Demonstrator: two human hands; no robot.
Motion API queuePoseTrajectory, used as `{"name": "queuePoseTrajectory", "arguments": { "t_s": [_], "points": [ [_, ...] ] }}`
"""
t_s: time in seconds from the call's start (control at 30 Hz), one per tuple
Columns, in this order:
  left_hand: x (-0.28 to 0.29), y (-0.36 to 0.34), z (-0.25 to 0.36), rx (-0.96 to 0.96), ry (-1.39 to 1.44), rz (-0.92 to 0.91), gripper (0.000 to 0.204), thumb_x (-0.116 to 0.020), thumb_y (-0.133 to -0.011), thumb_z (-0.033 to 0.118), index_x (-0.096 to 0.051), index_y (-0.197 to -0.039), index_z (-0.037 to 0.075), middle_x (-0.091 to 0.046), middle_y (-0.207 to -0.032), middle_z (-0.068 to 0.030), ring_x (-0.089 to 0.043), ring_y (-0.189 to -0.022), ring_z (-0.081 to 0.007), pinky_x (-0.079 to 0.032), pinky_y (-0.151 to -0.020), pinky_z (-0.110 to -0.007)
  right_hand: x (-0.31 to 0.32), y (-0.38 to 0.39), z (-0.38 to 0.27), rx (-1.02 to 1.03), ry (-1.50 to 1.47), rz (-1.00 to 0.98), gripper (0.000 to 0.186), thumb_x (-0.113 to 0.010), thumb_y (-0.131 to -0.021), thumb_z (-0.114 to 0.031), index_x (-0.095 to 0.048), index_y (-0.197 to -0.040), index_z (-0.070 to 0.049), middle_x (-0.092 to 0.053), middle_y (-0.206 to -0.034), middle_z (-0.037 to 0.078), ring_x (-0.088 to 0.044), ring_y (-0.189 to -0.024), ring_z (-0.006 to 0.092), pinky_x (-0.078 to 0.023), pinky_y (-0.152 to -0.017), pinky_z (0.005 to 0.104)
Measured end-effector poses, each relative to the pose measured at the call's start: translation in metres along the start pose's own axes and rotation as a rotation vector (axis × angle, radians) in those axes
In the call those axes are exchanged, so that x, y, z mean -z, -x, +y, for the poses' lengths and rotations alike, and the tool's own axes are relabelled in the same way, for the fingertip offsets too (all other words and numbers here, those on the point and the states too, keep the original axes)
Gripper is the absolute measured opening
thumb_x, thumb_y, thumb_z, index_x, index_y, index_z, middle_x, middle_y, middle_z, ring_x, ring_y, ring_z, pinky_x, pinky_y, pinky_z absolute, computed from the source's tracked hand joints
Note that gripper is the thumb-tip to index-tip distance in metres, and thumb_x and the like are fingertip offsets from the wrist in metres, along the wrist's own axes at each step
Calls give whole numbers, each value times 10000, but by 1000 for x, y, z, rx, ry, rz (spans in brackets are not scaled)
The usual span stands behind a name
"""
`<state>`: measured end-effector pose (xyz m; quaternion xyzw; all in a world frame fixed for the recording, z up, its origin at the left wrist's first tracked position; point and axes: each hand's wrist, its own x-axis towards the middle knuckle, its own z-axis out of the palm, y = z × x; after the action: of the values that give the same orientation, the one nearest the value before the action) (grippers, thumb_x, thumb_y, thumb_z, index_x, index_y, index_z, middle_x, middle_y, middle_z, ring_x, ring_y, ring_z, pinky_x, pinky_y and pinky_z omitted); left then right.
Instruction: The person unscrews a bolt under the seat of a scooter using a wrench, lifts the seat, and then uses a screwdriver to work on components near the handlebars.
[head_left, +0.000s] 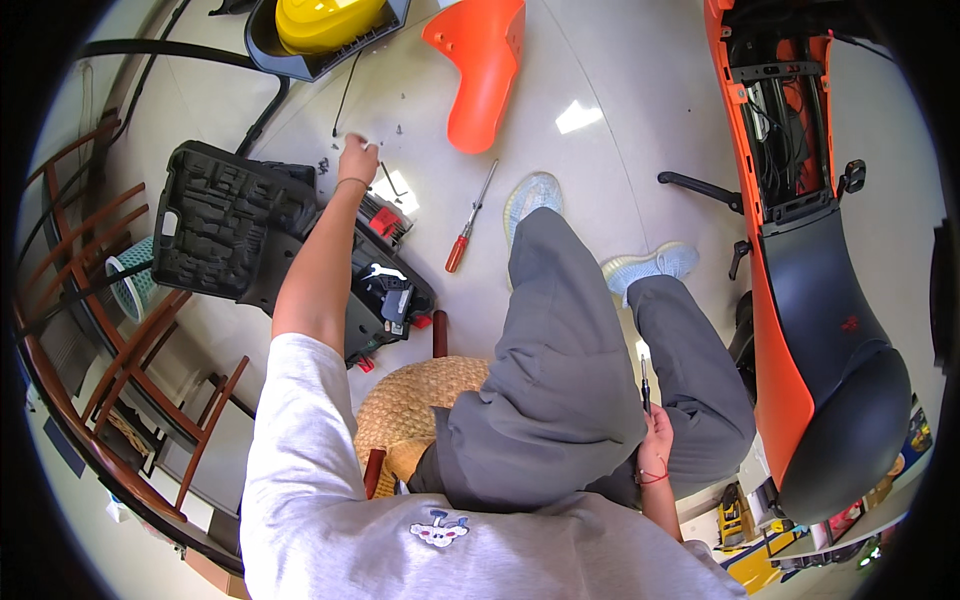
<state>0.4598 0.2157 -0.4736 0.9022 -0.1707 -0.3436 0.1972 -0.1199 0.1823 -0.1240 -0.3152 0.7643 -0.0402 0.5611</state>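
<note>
My left hand (pixel 358 160) is stretched out over the floor beside the open black tool case (pixel 225 225). Its fingers look curled together, and what they hold, if anything, is hidden. A thin dark L-shaped rod (pixel 396 184) is just right of it, and small dark screws (pixel 323 165) lie to its left. My right hand (pixel 655 440) rests by my knee, closed round a small screwdriver (pixel 645 385) with a dark handle, shaft pointing up. A longer screwdriver (pixel 470 220) with a red handle lies on the floor between the case and my shoe.
An orange curved panel (pixel 480 75) lies ahead, near a dark bin (pixel 290 62) with a yellow piece inside. To the right stands an orange and black motorbike (pixel 825 290), its front frame exposed. I sit on a woven stool (pixel 400 400); a wooden rack (pixel 110 330) is at left.
</note>
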Motion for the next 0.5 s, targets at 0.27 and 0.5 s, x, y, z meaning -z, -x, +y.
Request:
{"name": "queuePoseTrajectory", "arguments": {
  "t_s": [0.27,0.5],
  "points": [
    [-56,-15,55,166,37,-23,307,-464,-850,124,-414,-1125,-3,-648,-909,-264,-639,-889,-386,-474,-801,-443,2,9,-6,-22,48,-6,132,-524,-938,-67,-542,-1047,4,-474,-641,-18,-410,-508,53,-329,-465,207],
    [-77,-26,63,122,-161,57,288,-424,-859,154,-416,-1086,-21,-619,-988,-307,-596,-940,-465,-461,-837,-497,7,-4,0,-101,-89,-50,145,-530,-935,-63,-544,-1059,11,-456,-635,-16,-404,-506,60,-335,-467,215]
  ]
}}
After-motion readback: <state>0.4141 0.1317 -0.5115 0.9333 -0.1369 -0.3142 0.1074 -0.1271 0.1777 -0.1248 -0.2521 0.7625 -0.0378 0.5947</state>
